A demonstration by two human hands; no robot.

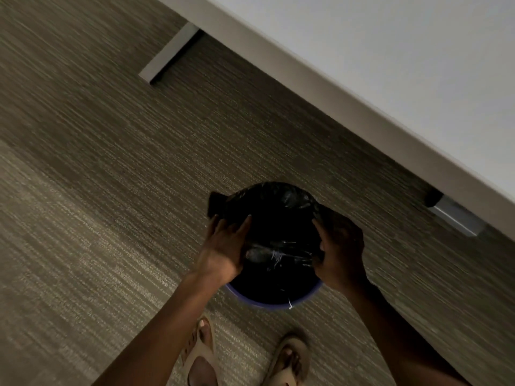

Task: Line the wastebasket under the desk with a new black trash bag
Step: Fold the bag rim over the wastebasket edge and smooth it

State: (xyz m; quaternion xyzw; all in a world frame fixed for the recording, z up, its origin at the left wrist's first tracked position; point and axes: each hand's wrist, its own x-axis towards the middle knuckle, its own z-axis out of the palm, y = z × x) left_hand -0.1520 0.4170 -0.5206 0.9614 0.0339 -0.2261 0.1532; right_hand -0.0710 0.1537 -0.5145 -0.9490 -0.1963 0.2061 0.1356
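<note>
A round wastebasket with a blue rim (278, 303) stands on the carpet just in front of the desk. A shiny black trash bag (276, 215) sits in its mouth and drapes over the far rim; the near rim is bare. My left hand (223, 249) grips the bag's edge at the left side of the basket. At the right side my right hand (341, 254) holds the bag's edge, fingers curled into the plastic. The basket's inside is dark and hidden.
The white desk top (390, 65) runs diagonally across the upper right, above the basket. Grey metal desk feet lie at the upper left (170, 55) and right (457, 215). My sandalled feet (203, 358) stand on the striped carpet just behind the basket.
</note>
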